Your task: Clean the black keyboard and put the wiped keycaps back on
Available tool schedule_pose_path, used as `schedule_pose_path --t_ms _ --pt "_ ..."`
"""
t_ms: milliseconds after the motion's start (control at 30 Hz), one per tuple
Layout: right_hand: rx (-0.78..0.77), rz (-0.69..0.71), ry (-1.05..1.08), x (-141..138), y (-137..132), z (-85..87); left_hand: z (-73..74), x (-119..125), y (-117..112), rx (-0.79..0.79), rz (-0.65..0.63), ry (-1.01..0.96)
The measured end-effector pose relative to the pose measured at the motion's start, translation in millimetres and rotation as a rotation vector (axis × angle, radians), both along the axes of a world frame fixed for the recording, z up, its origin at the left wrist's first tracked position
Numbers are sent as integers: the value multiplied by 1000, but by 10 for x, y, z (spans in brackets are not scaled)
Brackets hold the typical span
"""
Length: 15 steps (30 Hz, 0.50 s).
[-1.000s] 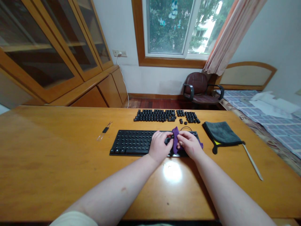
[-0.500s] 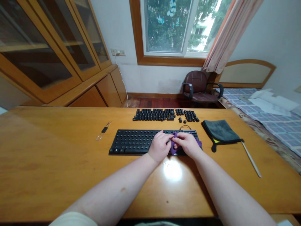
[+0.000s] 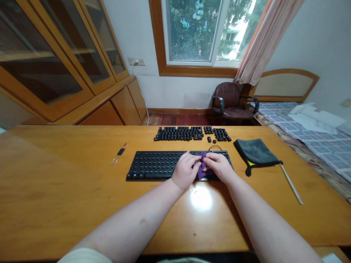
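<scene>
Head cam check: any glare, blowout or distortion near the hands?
Head view: glare spot on the table beside the left hand and right hand, which hold the purple cloth over the keyboard; window blown out at right; cabinet lines splay from the wide lens.

Even daylight enters from the window (image 3: 197, 33), top centre; the outdoor portion is mildly overexposed. Bright glare patch on the table (image 3: 82, 190) below the left hand (image 3: 184, 171) and right hand (image 3: 220, 167). Shadows soft. The purple cloth (image 3: 202, 168) is sharp. Wide-angle bowing at frame edges; the cabinet (image 3: 55, 62), upper left, leans.
</scene>
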State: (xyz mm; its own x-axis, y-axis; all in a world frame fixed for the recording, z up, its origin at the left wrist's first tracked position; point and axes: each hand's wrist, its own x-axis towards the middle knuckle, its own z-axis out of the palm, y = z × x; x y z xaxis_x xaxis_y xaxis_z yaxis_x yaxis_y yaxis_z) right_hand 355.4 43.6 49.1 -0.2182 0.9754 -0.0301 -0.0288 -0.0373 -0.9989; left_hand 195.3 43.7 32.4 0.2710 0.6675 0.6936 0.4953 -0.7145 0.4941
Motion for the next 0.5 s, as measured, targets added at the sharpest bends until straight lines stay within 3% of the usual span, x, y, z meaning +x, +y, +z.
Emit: schedule_pose_path --t_ms 133,333,500 --pt "12 -15 -53 0 -7 2 0 5 8 -11 0 2" --pt "-86 -4 211 7 34 -128 15 8 12 -50 3 -70" --pt "25 -7 132 28 31 -131 -14 -14 20 -98 33 -187"
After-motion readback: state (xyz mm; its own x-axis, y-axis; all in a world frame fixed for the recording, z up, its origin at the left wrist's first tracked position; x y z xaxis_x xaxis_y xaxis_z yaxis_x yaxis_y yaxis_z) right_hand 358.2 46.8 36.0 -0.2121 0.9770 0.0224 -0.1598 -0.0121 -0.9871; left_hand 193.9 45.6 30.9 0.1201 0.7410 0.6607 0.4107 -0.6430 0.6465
